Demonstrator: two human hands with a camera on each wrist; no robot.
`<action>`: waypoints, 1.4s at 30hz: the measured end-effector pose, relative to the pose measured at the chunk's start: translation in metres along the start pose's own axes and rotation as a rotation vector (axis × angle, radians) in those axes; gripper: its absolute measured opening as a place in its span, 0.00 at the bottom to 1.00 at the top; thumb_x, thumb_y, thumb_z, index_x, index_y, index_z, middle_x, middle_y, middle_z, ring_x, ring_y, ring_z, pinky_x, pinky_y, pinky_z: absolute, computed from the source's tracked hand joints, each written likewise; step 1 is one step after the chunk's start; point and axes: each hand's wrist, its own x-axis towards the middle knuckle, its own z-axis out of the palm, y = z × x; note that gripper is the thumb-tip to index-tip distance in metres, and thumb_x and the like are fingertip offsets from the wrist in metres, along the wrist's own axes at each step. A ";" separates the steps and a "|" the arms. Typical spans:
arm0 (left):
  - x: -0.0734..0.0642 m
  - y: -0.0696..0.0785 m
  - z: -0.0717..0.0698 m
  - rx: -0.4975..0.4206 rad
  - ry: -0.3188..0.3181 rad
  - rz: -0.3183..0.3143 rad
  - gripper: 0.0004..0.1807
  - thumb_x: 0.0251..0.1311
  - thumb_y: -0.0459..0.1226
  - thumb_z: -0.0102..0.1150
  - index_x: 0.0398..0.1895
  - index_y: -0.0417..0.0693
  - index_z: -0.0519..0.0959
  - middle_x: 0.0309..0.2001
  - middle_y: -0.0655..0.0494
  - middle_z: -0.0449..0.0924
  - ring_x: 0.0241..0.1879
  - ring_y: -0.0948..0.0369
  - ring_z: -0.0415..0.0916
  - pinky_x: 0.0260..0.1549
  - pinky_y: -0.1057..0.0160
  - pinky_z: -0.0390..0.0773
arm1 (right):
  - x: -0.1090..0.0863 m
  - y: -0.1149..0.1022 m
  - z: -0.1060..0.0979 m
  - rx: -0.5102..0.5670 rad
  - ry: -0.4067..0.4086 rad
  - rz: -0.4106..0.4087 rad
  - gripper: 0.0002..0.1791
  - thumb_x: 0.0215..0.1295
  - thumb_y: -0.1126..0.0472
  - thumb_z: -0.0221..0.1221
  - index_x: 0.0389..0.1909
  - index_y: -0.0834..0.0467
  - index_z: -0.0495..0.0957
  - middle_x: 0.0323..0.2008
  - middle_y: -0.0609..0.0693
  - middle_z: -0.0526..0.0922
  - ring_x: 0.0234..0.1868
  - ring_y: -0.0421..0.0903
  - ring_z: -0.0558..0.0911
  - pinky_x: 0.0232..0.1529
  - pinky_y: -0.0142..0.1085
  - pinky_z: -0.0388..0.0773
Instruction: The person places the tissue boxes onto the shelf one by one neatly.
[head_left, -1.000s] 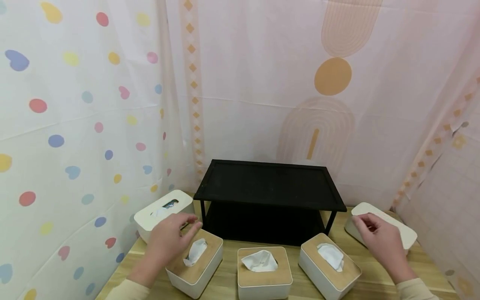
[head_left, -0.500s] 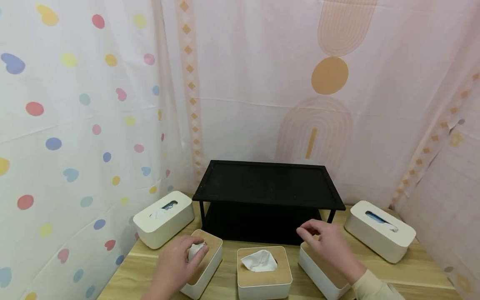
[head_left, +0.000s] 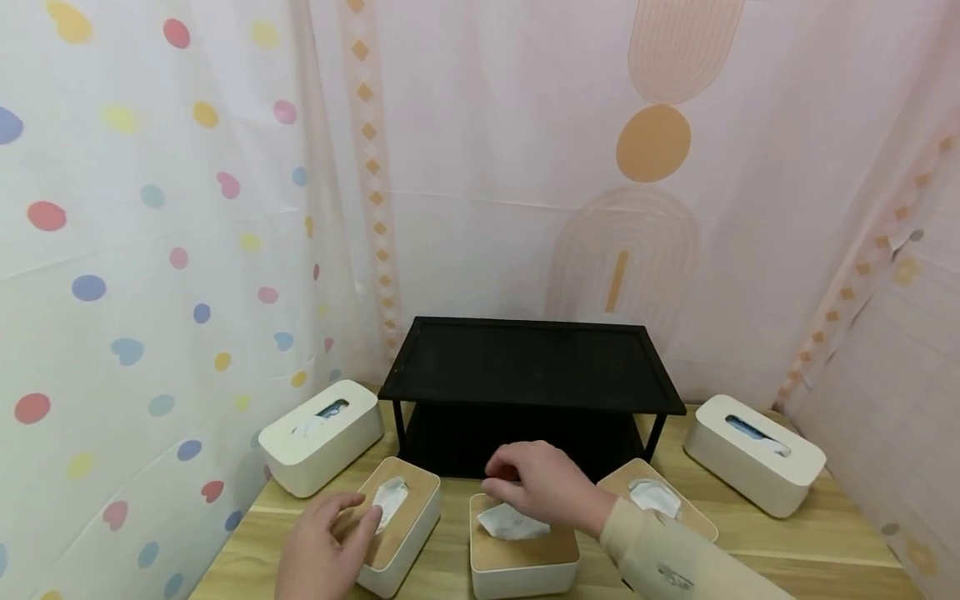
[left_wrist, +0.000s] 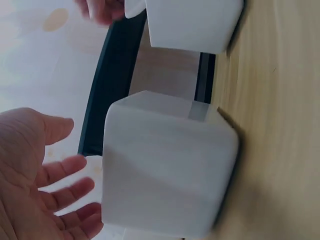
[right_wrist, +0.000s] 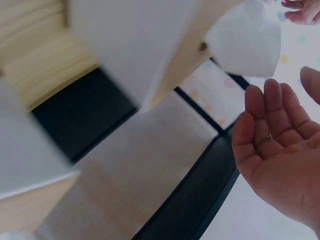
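The middle tissue box (head_left: 525,552), white with a wooden lid, stands on the table (head_left: 810,554); take it, in the head view, as the centre of the clock. A white tissue (head_left: 513,522) pokes out of its slot. The right hand (head_left: 543,482) hangs over its far edge towards 12 o'clock, fingers loosely bent and holding nothing; the right wrist view shows the palm near a tissue, fingers side by side. At 9 o'clock the left hand (head_left: 322,550) is beside the left wood-topped box (head_left: 401,533), thumb and fingers spread, gripping nothing; whether it touches that box I cannot tell.

The right wood-topped box (head_left: 633,472), partly hidden by the right sleeve (head_left: 660,554), sits between 2 and 3 o'clock. Further out are 2 longer all-white boxes, the left white box (head_left: 322,446) at 10 o'clock and the right white box (head_left: 753,458) between 2 and 3. At 12 o'clock stands a black 2-level rack (head_left: 528,358). Behind it hangs a pale pink curtain (head_left: 480,125); a dotted curtain (head_left: 150,275) hangs towards 10 o'clock.
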 end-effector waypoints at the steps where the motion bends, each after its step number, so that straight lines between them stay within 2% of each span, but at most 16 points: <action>1: -0.002 -0.001 0.000 -0.009 0.010 -0.025 0.16 0.64 0.45 0.75 0.46 0.43 0.89 0.52 0.44 0.89 0.56 0.42 0.84 0.55 0.38 0.81 | 0.006 -0.004 0.002 -0.002 -0.028 0.009 0.10 0.76 0.49 0.65 0.46 0.49 0.89 0.38 0.38 0.89 0.35 0.27 0.79 0.39 0.28 0.80; 4: -0.010 -0.003 0.002 -0.037 -0.007 -0.156 0.23 0.66 0.49 0.73 0.53 0.39 0.86 0.58 0.39 0.84 0.60 0.41 0.80 0.55 0.43 0.80 | 0.024 -0.012 0.010 0.000 -0.116 0.044 0.14 0.76 0.49 0.65 0.53 0.52 0.88 0.43 0.40 0.89 0.38 0.29 0.80 0.44 0.28 0.81; 7: -0.017 -0.006 0.008 -0.112 -0.049 -0.348 0.36 0.67 0.53 0.71 0.65 0.33 0.77 0.64 0.31 0.75 0.61 0.38 0.75 0.53 0.46 0.80 | 0.040 -0.019 0.017 -0.014 -0.214 0.075 0.20 0.79 0.49 0.63 0.63 0.55 0.84 0.53 0.45 0.89 0.47 0.33 0.84 0.51 0.30 0.83; 10: -0.022 -0.008 0.015 -0.357 -0.112 -0.523 0.51 0.68 0.51 0.70 0.80 0.28 0.57 0.73 0.19 0.59 0.68 0.28 0.66 0.63 0.36 0.78 | 0.052 -0.023 0.023 -0.041 -0.277 0.101 0.24 0.81 0.49 0.60 0.70 0.56 0.79 0.63 0.49 0.86 0.60 0.40 0.85 0.60 0.34 0.82; 12: -0.023 -0.009 0.020 -0.538 -0.134 -0.599 0.59 0.68 0.48 0.70 0.84 0.26 0.42 0.78 0.13 0.45 0.75 0.22 0.54 0.72 0.27 0.64 | 0.057 -0.023 0.024 -0.050 -0.302 0.123 0.26 0.82 0.48 0.58 0.73 0.55 0.76 0.68 0.50 0.84 0.66 0.43 0.83 0.65 0.36 0.81; 14: -0.022 -0.010 0.022 -0.675 -0.162 -0.629 0.63 0.69 0.44 0.69 0.83 0.25 0.31 0.79 0.12 0.34 0.78 0.19 0.42 0.77 0.26 0.51 | 0.061 -0.023 0.025 -0.041 -0.321 0.152 0.28 0.82 0.47 0.57 0.75 0.55 0.74 0.69 0.50 0.83 0.68 0.44 0.82 0.66 0.37 0.80; 17: -0.017 -0.010 0.024 -0.732 -0.200 -0.601 0.63 0.70 0.42 0.68 0.81 0.22 0.28 0.79 0.12 0.29 0.80 0.21 0.34 0.79 0.28 0.44 | 0.063 -0.020 0.023 -0.007 -0.351 0.190 0.28 0.82 0.47 0.57 0.76 0.56 0.74 0.67 0.49 0.84 0.63 0.41 0.83 0.63 0.36 0.81; 21: -0.004 -0.009 0.025 -0.737 -0.314 -0.545 0.60 0.75 0.44 0.63 0.80 0.20 0.25 0.79 0.14 0.26 0.81 0.23 0.30 0.80 0.31 0.42 | 0.062 -0.010 0.022 0.066 -0.373 0.222 0.30 0.81 0.48 0.59 0.75 0.59 0.74 0.62 0.50 0.86 0.49 0.36 0.83 0.56 0.33 0.81; 23: 0.005 -0.007 0.026 -0.711 -0.382 -0.495 0.58 0.79 0.44 0.59 0.79 0.20 0.25 0.79 0.16 0.25 0.81 0.24 0.31 0.80 0.31 0.43 | 0.061 -0.004 0.021 0.094 -0.383 0.233 0.31 0.81 0.48 0.59 0.75 0.61 0.73 0.57 0.51 0.89 0.43 0.36 0.81 0.51 0.32 0.80; 25: 0.013 -0.004 0.027 -0.637 -0.448 -0.441 0.57 0.81 0.47 0.56 0.79 0.19 0.25 0.80 0.17 0.26 0.81 0.24 0.33 0.79 0.31 0.46 | 0.059 0.001 0.020 0.099 -0.388 0.245 0.31 0.80 0.47 0.59 0.75 0.62 0.74 0.56 0.51 0.89 0.44 0.34 0.82 0.50 0.31 0.80; 29: 0.025 0.002 0.034 -0.529 -0.547 -0.351 0.55 0.83 0.51 0.51 0.79 0.19 0.27 0.80 0.19 0.26 0.80 0.24 0.35 0.79 0.30 0.44 | 0.054 0.010 0.020 0.120 -0.398 0.265 0.20 0.78 0.48 0.60 0.55 0.60 0.86 0.35 0.47 0.86 0.32 0.37 0.77 0.36 0.31 0.74; 30: 0.026 0.004 0.036 -0.519 -0.561 -0.349 0.56 0.82 0.52 0.50 0.80 0.19 0.28 0.81 0.19 0.27 0.81 0.24 0.35 0.79 0.30 0.44 | 0.053 0.012 0.020 0.116 -0.392 0.269 0.18 0.78 0.48 0.60 0.50 0.58 0.87 0.35 0.44 0.86 0.33 0.35 0.78 0.37 0.30 0.75; 32: 0.025 0.007 0.042 -0.545 -0.561 -0.312 0.53 0.83 0.48 0.51 0.80 0.17 0.30 0.81 0.19 0.31 0.81 0.26 0.36 0.79 0.30 0.45 | 0.050 0.016 0.020 0.139 -0.387 0.285 0.14 0.77 0.48 0.61 0.41 0.54 0.87 0.27 0.43 0.81 0.28 0.38 0.74 0.33 0.32 0.71; 36: 0.017 0.012 0.054 -0.536 -0.525 -0.289 0.46 0.82 0.42 0.53 0.80 0.17 0.41 0.80 0.18 0.47 0.80 0.29 0.52 0.77 0.34 0.60 | 0.044 0.023 0.021 0.168 -0.382 0.326 0.15 0.78 0.46 0.61 0.48 0.51 0.89 0.34 0.40 0.86 0.34 0.36 0.78 0.42 0.34 0.77; 38: 0.012 0.011 0.056 -0.524 -0.511 -0.300 0.44 0.81 0.40 0.55 0.80 0.17 0.44 0.79 0.18 0.51 0.79 0.29 0.56 0.75 0.35 0.65 | 0.043 0.025 0.023 0.193 -0.389 0.348 0.17 0.78 0.46 0.61 0.53 0.52 0.89 0.40 0.40 0.88 0.39 0.36 0.79 0.48 0.37 0.80; 42: 0.006 0.011 0.057 -0.489 -0.517 -0.334 0.49 0.79 0.44 0.58 0.81 0.20 0.43 0.79 0.18 0.49 0.79 0.26 0.50 0.75 0.31 0.61 | 0.041 0.028 0.025 0.253 -0.382 0.386 0.17 0.78 0.47 0.62 0.55 0.52 0.88 0.43 0.42 0.88 0.42 0.39 0.81 0.53 0.42 0.80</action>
